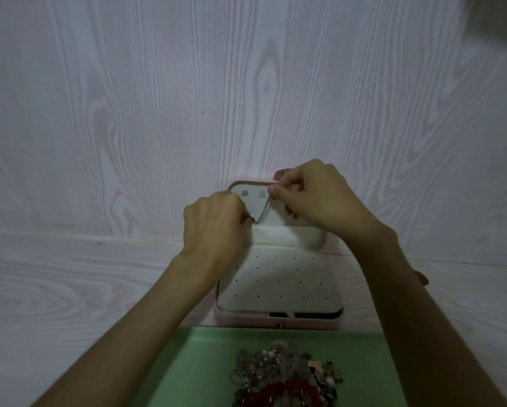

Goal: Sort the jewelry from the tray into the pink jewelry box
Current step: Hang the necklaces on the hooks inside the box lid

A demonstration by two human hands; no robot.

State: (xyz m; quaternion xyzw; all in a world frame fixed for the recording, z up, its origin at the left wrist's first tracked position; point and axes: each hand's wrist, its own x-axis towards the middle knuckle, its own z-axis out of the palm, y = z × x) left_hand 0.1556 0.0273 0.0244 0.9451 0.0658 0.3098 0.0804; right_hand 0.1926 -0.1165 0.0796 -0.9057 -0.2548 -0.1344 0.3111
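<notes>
Against the open box lid | both hands pinch a silver chain, left hand low end, right hand top | tray of jewelry at near tabletop edge

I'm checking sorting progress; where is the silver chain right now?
In the head view, the silver chain hangs stretched between the left hand and right hand, in front of the pink jewelry box lid's lining.
</notes>
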